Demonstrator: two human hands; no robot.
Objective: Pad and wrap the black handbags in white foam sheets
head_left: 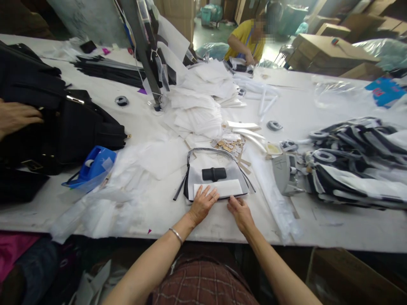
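Observation:
A small handbag [216,171] wrapped in white material lies flat on the white table [333,228], with a black clasp [214,173] in its middle and a white paper strip [222,187] across its near edge. My left hand [202,202] lies flat and open on the strip's left end, fingers spread. At the bag's near right corner, my right hand [239,209] has its fingers curled in a pinch on the edge of the strip or bag.
Black bags [63,123] are piled at the left, with another person's hand [17,117] on them. A blue tape dispenser [93,165] sits beside them. White sheets [197,110] are stacked behind the bag, black-and-white pieces [356,165] lie right, and a person in yellow [244,40] works at the far side.

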